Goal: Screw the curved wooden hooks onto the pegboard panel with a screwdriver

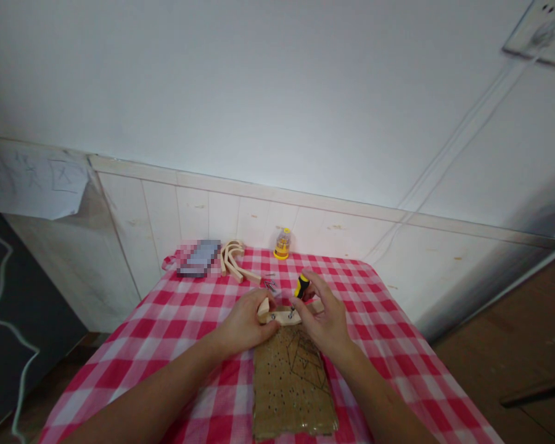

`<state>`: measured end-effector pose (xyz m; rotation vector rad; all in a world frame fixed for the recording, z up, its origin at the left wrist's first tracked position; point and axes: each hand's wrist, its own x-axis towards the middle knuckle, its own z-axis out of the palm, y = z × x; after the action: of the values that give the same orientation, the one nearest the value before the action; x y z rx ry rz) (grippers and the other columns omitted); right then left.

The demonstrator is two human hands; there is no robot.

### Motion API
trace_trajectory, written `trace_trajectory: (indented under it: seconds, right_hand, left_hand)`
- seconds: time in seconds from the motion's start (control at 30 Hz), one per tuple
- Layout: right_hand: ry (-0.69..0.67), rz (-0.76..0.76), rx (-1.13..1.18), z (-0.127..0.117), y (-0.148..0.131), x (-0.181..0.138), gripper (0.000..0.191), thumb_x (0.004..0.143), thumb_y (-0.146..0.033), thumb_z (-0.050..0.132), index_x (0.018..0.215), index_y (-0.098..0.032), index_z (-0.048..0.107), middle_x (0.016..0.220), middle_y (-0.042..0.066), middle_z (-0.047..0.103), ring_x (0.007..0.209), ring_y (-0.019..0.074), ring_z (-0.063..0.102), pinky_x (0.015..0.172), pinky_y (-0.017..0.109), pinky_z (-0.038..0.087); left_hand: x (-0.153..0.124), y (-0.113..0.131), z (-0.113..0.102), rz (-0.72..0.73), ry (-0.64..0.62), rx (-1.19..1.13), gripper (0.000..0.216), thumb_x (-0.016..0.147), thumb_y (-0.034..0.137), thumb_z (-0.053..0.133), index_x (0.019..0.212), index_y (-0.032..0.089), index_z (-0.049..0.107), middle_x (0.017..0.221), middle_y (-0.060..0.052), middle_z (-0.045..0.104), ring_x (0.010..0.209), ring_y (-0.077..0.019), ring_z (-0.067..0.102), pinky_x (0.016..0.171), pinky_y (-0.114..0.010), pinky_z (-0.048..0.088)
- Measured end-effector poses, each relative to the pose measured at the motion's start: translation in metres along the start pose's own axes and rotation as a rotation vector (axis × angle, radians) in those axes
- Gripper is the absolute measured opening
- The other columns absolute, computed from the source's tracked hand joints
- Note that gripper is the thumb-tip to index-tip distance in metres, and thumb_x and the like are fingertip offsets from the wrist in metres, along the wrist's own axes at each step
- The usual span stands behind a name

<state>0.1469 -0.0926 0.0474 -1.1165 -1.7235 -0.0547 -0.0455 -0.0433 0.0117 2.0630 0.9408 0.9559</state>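
Observation:
A small light wooden piece (280, 317) lies at the far end of a brown perforated board (290, 385) on the red-and-white checked tablecloth (176, 320). My left hand (246, 322) is closed on the left end of the wooden piece. My right hand (321, 313) grips a short yellow-and-black screwdriver (300, 287), held upright with its tip down on the wooden piece. A few small metal screws (270, 284) lie just beyond the hands.
Several curved wooden strips (232, 259) lie at the back of the table beside a blurred grey object (197, 258). A yellow screwdriver-bit container (282, 243) stands against the white panelled wall. A wall socket (540, 32) with cables is at upper right.

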Motion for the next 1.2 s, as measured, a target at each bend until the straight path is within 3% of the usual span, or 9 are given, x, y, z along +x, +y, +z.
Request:
trace_trajectory:
  seconds: [0.3,0.6,1.2]
  right_hand:
    - [-0.034,0.056,0.007,-0.0028,-0.0039,-0.0015,0.049,0.092,-0.020,0.063,0.139,-0.027,0.053,0.109,0.006,0.075,0.092,0.0212,0.073,0.084,0.036,0.061]
    - [0.010,0.027,-0.018,0.0001,-0.0007,-0.0004,0.048,0.090,-0.021,0.067,0.136,-0.027,0.056,0.113,0.007,0.074,0.087,0.0194,0.072,0.082,0.034,0.062]
    - [0.026,0.027,-0.014,0.0014,0.0023,-0.0009,0.047,0.089,-0.024,0.070,0.135,-0.027,0.057,0.097,0.003,0.073,0.079,0.0188,0.069,0.077,0.034,0.061]
  left_hand:
    - [0.0002,-0.0015,-0.0006,-0.003,-0.002,0.014,0.017,0.069,0.019,0.067,0.083,0.021,0.058,0.082,0.000,0.065,0.074,-0.0182,0.057,0.067,-0.028,0.041]
    - [0.0005,-0.0004,-0.0011,0.006,-0.004,0.029,0.016,0.070,0.019,0.068,0.083,0.021,0.058,0.082,0.000,0.065,0.075,-0.0183,0.058,0.068,-0.028,0.041]
    - [0.0000,0.0000,-0.0013,-0.008,-0.013,0.020,0.016,0.071,0.019,0.069,0.084,0.020,0.059,0.086,-0.001,0.067,0.078,-0.0194,0.060,0.070,-0.028,0.043]
